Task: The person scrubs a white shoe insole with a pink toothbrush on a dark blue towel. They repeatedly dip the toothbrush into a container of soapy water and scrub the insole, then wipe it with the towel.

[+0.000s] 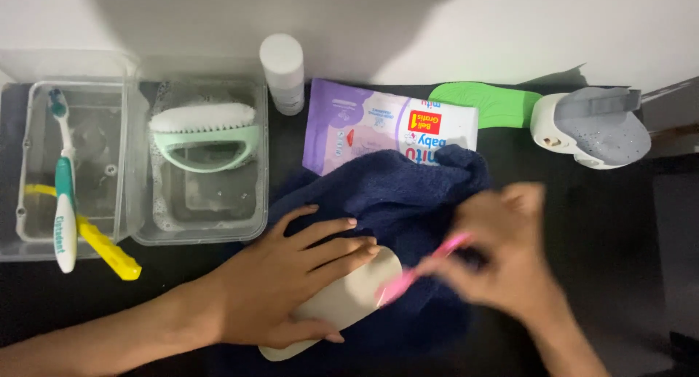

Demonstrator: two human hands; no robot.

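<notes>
Here, the left hand lies flat, fingers spread, pinning a smooth beige oval insole onto a fluffy navy towel. At three o'clock, the blurred right hand pinches a slim pink toothbrush, its head touching the insole.

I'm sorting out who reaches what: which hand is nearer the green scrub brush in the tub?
Left. The left hand lies just below the scrub brush, on the insole; the right hand is farther right.

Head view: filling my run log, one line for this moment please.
left hand: presses beige insole | right hand: holds pink toothbrush, blurred | under: navy towel
</notes>
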